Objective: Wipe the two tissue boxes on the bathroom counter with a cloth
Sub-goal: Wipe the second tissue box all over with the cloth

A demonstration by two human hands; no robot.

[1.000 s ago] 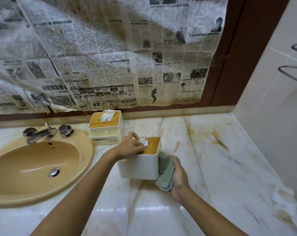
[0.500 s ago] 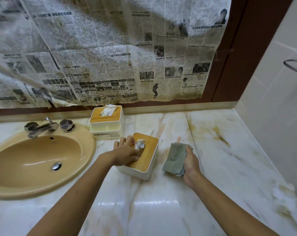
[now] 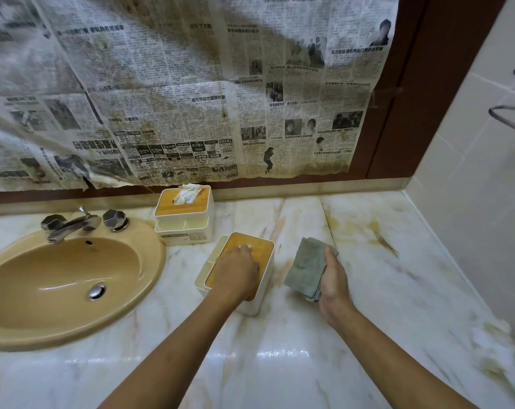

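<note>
Rests left hand (image 3: 238, 273) on near tissue box (image 3: 260, 252), lengthwise toward wall, grasp unclear.
Grips cloth (image 3: 305, 265) in right hand (image 3: 334, 280) beside box's right edge; open counter (image 3: 383, 293) beyond.

2 bare forearms reach forward. Left hand (image 3: 238, 270) palm-down atop tissue box (image 3: 260, 246), fingertips hidden. Right hand (image 3: 334, 278), thumb up, grips folded cloth (image 3: 305, 264).
</note>
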